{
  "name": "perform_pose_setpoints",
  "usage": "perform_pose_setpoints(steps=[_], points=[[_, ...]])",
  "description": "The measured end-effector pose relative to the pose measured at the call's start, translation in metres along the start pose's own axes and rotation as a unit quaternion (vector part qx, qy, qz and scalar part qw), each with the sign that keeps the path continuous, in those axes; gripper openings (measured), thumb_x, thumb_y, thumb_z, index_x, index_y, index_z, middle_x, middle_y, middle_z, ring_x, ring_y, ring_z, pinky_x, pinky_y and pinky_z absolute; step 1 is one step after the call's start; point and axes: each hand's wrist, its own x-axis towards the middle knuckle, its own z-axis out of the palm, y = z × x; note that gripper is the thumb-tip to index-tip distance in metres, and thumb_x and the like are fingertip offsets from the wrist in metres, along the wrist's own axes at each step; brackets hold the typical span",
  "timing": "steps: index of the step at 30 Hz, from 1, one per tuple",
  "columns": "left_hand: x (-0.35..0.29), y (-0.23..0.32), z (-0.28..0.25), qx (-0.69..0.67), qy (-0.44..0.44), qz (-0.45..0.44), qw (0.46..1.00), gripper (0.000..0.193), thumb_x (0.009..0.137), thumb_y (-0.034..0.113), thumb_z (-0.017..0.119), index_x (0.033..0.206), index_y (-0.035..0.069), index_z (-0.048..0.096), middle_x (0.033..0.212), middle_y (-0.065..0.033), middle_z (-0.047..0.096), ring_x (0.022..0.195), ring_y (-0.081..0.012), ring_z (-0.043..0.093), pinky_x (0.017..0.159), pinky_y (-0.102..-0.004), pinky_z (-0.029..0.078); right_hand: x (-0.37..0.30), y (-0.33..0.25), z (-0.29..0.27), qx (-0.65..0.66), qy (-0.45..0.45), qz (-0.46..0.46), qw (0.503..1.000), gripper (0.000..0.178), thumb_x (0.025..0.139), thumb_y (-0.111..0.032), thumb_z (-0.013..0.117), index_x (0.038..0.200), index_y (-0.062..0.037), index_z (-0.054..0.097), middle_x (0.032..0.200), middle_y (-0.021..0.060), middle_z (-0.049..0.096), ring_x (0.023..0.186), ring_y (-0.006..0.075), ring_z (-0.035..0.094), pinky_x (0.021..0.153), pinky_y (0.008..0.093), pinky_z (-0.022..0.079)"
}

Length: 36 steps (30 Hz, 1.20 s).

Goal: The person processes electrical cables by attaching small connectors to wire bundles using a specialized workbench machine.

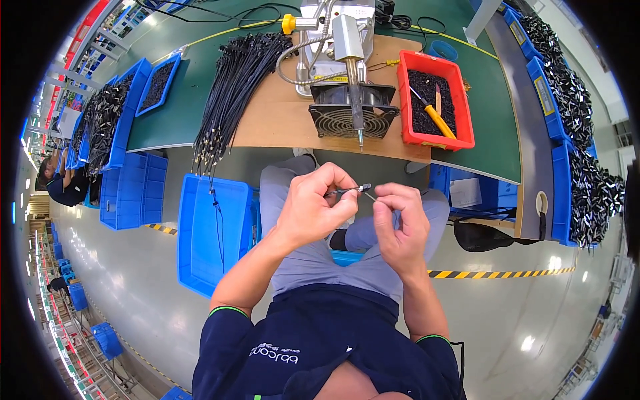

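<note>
Over my lap, my left hand [319,205] is closed in a pinch on a thin black cable, its small dark connector [364,189] sticking out past the fingertips toward the right. Close beside that connector, my right hand [401,225] has thumb and fingers pinched together. A thin, light-coloured sliver [371,197] shows at its fingertips, too small to name. Beyond my hands, an upright soldering iron [355,87] points its tip down in front of a black fan [353,112]. A thick bundle of black cables [240,83] lies left of it, metal ends hanging off the table edge.
A red bin [469,127] holds small black parts and a yellow-handled tool [439,122]. An open blue bin [193,267] stands below the cable bundle, a cable hanging into it. Blue trays [565,193] full of parts line the right. Blue bins [133,190] and another person [65,183] are left.
</note>
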Motion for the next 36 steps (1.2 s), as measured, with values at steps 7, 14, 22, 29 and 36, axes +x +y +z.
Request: perform_pose_setpoints(steps=[7,14,22,29,36], points=[[0.007,0.007,-0.002,0.051,-0.003,0.02,0.998,0.013,0.086,0.009,0.078,0.093,0.002,0.07,0.074,-0.0041,0.068,0.056,-0.0079,0.051,0.052,-0.0281,0.042,0.009,0.001,0.007,-0.02,0.005,-0.067,0.998,0.019,0.086,0.006,0.077,0.097,-0.0012,0.064,0.113,0.0152,0.072,0.099,0.0307,0.069,0.083,0.0386,0.058],[0.014,0.011,-0.004,0.059,-0.003,0.032,0.998,0.014,0.086,0.009,0.078,0.094,0.001,0.07,0.076,-0.0058,0.07,0.057,-0.009,0.055,0.054,-0.0285,0.046,0.018,0.003,0.01,-0.036,0.018,-0.079,0.996,0.02,0.085,0.006,0.077,0.097,-0.0011,0.063,0.11,0.0143,0.071,0.096,0.0304,0.069,0.081,0.0385,0.058],[0.024,0.017,-0.007,0.075,-0.008,0.033,0.997,0.015,0.086,0.011,0.078,0.094,0.001,0.07,0.077,-0.0072,0.07,0.059,-0.0121,0.059,0.056,-0.03,0.05,0.027,0.002,0.014,-0.043,0.028,-0.077,0.996,0.02,0.085,0.006,0.077,0.096,-0.0011,0.063,0.109,0.0138,0.071,0.096,0.0299,0.069,0.079,0.038,0.058],[0.033,0.02,-0.011,0.092,-0.006,0.046,0.995,0.017,0.085,0.011,0.078,0.094,0.0,0.069,0.079,-0.0095,0.072,0.061,-0.0145,0.062,0.058,-0.0315,0.052,0.035,0.004,0.017,-0.04,0.035,-0.081,0.995,0.018,0.085,0.005,0.077,0.095,-0.0008,0.063,0.11,0.0146,0.071,0.096,0.0294,0.069,0.078,0.0372,0.058],[0.044,0.021,-0.015,0.113,-0.003,0.054,0.992,0.019,0.084,0.014,0.079,0.093,0.001,0.069,0.078,-0.0098,0.071,0.061,-0.0174,0.062,0.058,-0.033,0.052,0.044,0.007,0.02,-0.038,0.042,-0.077,0.995,0.016,0.086,0.004,0.077,0.094,-0.0007,0.064,0.11,0.0145,0.071,0.094,0.0283,0.068,0.076,0.0364,0.058]])
